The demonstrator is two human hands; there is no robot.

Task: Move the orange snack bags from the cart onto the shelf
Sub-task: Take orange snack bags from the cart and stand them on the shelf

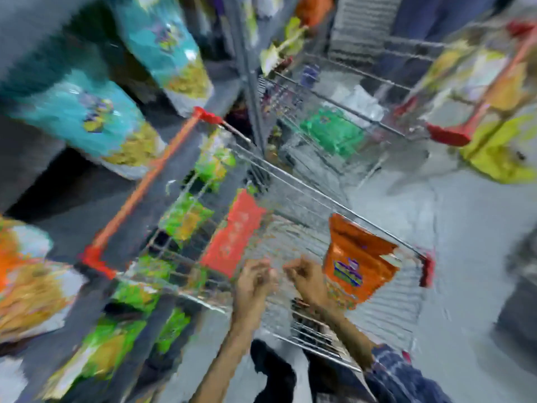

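Observation:
The frame is heavily blurred by motion. An orange snack bag (pixel 359 263) stands in the wire cart (pixel 386 312) near its right side. A red-orange flat panel (pixel 235 232) shows at the cart's left side; I cannot tell whether it is a bag. My left hand (pixel 254 282) and my right hand (pixel 302 276) hover over the cart's near part, side by side, fingers curled, with nothing visibly in them. The orange bag is just right of my right hand, apart from it. The shelf (pixel 26 158) stands to the left.
Teal snack bags (pixel 87 120) fill the upper left shelf, orange-and-white bags (pixel 26 280) sit lower left, green bags (pixel 186 216) hang along the shelf edge. A second cart (pixel 363 117) with a green bag stands behind. Yellow bags (pixel 499 152) lie at the right.

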